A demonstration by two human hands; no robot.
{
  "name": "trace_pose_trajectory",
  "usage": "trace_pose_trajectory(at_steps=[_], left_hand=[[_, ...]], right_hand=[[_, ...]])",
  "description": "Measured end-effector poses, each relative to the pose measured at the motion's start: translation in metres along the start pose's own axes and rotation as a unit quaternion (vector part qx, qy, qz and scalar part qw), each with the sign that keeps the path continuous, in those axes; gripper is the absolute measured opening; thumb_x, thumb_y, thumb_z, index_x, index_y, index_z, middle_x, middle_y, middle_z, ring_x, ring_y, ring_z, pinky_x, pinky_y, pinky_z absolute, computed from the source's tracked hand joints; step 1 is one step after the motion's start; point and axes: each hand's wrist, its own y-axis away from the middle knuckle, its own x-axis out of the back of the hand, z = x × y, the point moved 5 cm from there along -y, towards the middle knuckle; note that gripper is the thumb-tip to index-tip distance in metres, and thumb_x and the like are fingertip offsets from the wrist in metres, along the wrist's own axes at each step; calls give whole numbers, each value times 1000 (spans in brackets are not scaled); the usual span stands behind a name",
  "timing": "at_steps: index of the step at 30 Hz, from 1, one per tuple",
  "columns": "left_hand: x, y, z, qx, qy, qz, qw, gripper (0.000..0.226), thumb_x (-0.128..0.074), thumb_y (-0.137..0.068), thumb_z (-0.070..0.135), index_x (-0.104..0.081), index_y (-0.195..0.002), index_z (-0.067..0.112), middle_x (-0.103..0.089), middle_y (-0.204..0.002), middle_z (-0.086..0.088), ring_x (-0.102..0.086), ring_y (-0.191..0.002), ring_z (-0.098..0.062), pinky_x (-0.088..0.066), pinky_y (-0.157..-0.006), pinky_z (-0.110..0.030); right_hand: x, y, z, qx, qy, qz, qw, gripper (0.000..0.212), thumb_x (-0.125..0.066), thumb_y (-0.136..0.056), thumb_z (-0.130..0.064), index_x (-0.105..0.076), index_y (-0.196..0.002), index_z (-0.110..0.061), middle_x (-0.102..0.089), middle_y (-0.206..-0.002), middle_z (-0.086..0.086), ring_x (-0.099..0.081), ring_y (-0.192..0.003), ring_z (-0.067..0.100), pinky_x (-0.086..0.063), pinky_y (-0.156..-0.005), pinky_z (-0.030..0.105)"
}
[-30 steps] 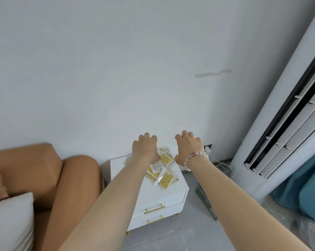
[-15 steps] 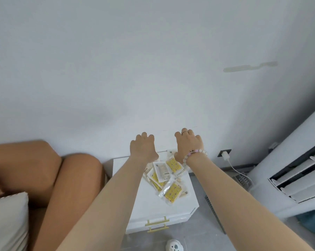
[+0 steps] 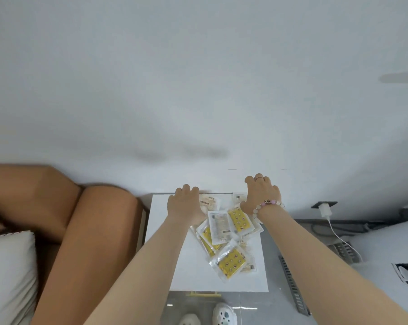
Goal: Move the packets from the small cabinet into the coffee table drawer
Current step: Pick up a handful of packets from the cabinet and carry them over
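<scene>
— Where are the hands?
— The left hand point(image 3: 186, 204) and right hand point(image 3: 262, 195) are apart, both over the far end of the small cabinet point(image 3: 175, 266). Their fingers bend downward, and I cannot tell whether they grip anything.
— And the packets?
— The yellow and white packets point(image 3: 221, 231) lie heaped on the cabinet top, between the wrists. A bead bracelet point(image 3: 268, 204) circles the right wrist. A tan sofa arm point(image 3: 92, 231) stands left of the cabinet, and a white charger point(image 3: 325, 209) hangs on the wall to the right.
</scene>
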Motion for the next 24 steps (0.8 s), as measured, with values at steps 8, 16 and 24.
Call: trace_pose_trajectory(at_steps=[8,16,24], left_hand=[[-87,-34,-15,3,-14,-98,995,53,-58,-85,22,-38,-133,16,-41,-131,-5,-42,-120,-23,-37,-82,-29],[-170,-51,-24,49,62,-133,988,61,-60,-87,37,-33,-136,11,-41,-129,-4,-46,-117,-22,-41,-85,-30],[-249,-67,-1,306,410,-85,855,80,-69,-82,41,-28,-140,3,-35,-137,-9,-47,-122,-26,-44,-91,-35]], right_hand=[[-94,-20,55,-120,-24,-103,987,49,-53,-86,-27,-39,-132,-17,-42,-128,5,-41,-120,21,-42,-83,29],[-190,-17,62,-197,-102,-153,963,62,-60,-85,-32,-35,-139,-15,-39,-137,12,-40,-126,27,-46,-89,38],[-254,-33,82,-266,-163,-131,941,73,-62,-87,-36,-27,-144,-8,-34,-140,20,-35,-131,34,-39,-100,46]])
